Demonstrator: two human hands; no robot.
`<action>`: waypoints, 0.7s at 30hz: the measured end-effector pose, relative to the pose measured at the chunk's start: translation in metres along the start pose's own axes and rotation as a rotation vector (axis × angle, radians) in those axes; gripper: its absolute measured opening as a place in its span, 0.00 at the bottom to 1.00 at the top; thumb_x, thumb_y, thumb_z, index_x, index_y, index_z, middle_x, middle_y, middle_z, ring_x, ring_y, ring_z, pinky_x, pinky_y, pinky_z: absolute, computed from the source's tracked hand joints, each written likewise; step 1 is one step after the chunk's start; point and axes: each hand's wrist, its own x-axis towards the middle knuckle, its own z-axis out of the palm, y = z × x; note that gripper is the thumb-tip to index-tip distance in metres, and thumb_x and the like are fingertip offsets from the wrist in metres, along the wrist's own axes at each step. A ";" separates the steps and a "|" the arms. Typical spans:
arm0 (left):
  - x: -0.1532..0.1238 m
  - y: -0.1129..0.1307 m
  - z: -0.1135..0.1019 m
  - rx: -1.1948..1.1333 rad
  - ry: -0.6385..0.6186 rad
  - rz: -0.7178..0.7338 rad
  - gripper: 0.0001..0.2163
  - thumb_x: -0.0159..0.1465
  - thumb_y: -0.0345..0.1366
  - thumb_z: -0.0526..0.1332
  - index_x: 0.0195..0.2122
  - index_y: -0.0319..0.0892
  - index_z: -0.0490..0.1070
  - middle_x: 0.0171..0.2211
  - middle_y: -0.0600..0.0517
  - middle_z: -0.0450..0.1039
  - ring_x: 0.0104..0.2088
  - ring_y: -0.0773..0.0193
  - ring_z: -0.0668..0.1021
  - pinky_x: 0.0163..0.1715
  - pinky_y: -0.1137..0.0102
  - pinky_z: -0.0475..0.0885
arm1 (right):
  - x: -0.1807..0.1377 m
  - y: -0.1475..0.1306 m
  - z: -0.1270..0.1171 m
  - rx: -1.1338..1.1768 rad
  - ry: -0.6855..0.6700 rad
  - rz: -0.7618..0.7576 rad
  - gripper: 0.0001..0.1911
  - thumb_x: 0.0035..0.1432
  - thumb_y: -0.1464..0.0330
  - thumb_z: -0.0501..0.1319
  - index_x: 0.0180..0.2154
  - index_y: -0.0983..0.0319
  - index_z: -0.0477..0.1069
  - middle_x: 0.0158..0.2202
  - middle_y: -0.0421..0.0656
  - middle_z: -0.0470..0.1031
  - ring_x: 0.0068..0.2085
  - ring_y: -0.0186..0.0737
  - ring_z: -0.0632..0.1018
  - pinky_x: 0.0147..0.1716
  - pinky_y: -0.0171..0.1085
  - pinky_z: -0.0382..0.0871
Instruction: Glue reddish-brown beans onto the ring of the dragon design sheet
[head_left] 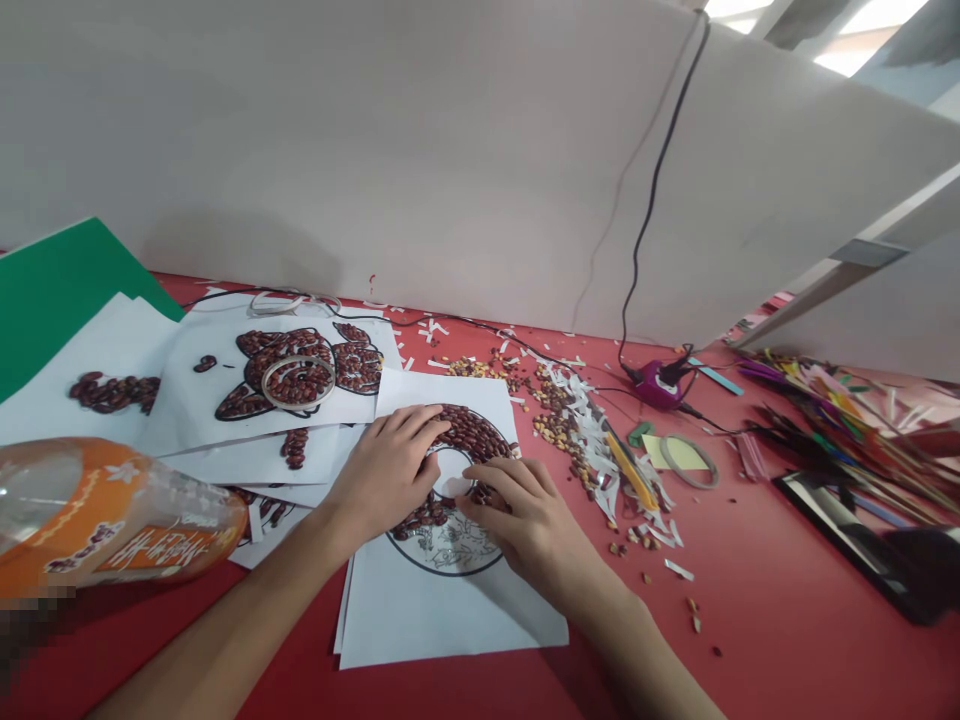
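A sheet of white paper [450, 630] lies on the red table, printed with a large ring shape. Dark red beans [472, 428] cover the ring's upper part and sides. Along its lower part, a patch of clear, shiny glue [457, 543] shows with no beans on it. My left hand [394, 465] rests on the ring's left side, fingers stretched over the beans. On the right side, my right hand [517, 505] touches the beans with bent fingers, thumb and index finger apart. Beans show between them; neither hand visibly grips anything.
Bean-covered picture sheets [247, 440] and a tape roll [298, 383] lie left, behind a plastic bottle [172, 520]. Right are scattered seeds [555, 432], paper shreds, a yellow cutter [630, 470], a purple plug adapter [658, 385] with cables, and a black-edged tray [840, 540].
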 end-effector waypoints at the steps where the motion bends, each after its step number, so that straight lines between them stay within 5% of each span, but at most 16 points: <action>1: 0.000 0.000 0.000 0.001 -0.003 -0.001 0.19 0.71 0.33 0.52 0.62 0.48 0.66 0.67 0.53 0.65 0.65 0.56 0.67 0.62 0.56 0.66 | 0.001 0.000 -0.001 -0.015 -0.012 -0.019 0.16 0.71 0.77 0.53 0.48 0.57 0.77 0.53 0.47 0.77 0.54 0.47 0.73 0.51 0.49 0.67; 11: 0.000 0.001 0.000 0.020 -0.021 -0.004 0.19 0.71 0.33 0.51 0.62 0.48 0.65 0.67 0.52 0.65 0.66 0.57 0.66 0.62 0.56 0.65 | 0.003 0.005 0.004 0.094 0.038 0.013 0.16 0.67 0.79 0.55 0.44 0.57 0.77 0.53 0.46 0.76 0.55 0.47 0.73 0.51 0.48 0.69; 21: 0.000 0.001 -0.002 0.010 -0.032 -0.009 0.19 0.70 0.33 0.52 0.62 0.48 0.65 0.67 0.54 0.64 0.66 0.58 0.65 0.63 0.56 0.65 | -0.020 0.081 -0.026 0.070 0.391 0.637 0.14 0.66 0.66 0.54 0.45 0.59 0.77 0.43 0.47 0.82 0.43 0.46 0.81 0.43 0.42 0.74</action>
